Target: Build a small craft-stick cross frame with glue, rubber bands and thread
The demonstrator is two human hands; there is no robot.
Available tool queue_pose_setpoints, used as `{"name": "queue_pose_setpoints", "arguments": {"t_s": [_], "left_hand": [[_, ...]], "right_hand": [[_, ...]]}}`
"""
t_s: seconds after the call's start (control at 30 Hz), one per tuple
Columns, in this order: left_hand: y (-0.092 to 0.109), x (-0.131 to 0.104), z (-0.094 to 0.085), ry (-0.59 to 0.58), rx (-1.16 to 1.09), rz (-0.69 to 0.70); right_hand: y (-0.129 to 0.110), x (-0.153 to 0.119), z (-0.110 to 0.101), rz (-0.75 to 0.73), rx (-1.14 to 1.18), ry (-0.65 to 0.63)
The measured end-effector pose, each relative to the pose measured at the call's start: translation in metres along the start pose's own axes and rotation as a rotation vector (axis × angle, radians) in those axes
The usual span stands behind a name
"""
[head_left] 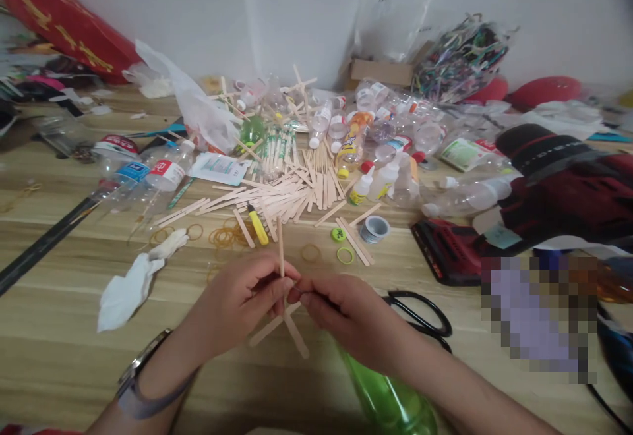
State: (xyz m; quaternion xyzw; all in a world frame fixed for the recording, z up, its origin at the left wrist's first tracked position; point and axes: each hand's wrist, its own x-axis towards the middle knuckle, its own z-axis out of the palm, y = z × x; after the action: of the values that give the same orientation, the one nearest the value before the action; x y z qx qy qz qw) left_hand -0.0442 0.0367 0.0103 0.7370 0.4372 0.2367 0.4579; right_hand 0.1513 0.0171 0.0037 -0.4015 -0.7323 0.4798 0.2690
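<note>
My left hand (pixel 250 293) is closed around the middle of several crossed wooden craft sticks (pixel 297 336). One stick points up past my fingers and two splay out below. Beside it, my right hand (pixel 346 303) is closed in a pinch right at the crossing, its fingertips touching those of the left. A thin dark line shows between the right fingertips, too small to name. Under my right forearm lies a green plastic bottle (pixel 390 389), partly hidden. The black handles of scissors (pixel 420 313) stick out beyond that wrist.
Loose craft sticks (pixel 281 194) are heaped mid-table, with rubber bands (pixel 227 234), a yellow-handled cutter (pixel 258 225) and a grey tape roll (pixel 374 229) before them. Plastic bottles (pixel 356 138) crowd behind. A red-black power tool (pixel 445 250) lies right, a crumpled white glove (pixel 131 283) left.
</note>
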Motion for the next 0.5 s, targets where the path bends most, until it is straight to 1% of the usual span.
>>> {"name": "queue_pose_setpoints", "arguments": {"t_s": [0.07,0.1,0.3,0.37,0.5], "left_hand": [[-0.0008,0.0,-0.0018,-0.045,-0.066,-0.014],[-0.001,0.0,-0.0026,-0.066,-0.095,-0.021],[-0.0022,0.0011,-0.0039,-0.12,-0.182,-0.053],[-0.0042,0.0015,-0.0036,-0.147,-0.215,-0.064],[-0.0083,0.0024,-0.0034,-0.2,-0.286,-0.022]], "right_hand": [[-0.0003,-0.0006,-0.0012,-0.058,0.026,-0.026],[-0.0005,-0.0007,-0.0017,-0.064,0.036,-0.032],[-0.0043,0.0007,-0.0048,-0.027,0.038,-0.111],[-0.004,0.0007,-0.005,-0.012,0.057,-0.113],[-0.001,-0.0008,-0.0025,0.046,0.169,-0.114]]}}
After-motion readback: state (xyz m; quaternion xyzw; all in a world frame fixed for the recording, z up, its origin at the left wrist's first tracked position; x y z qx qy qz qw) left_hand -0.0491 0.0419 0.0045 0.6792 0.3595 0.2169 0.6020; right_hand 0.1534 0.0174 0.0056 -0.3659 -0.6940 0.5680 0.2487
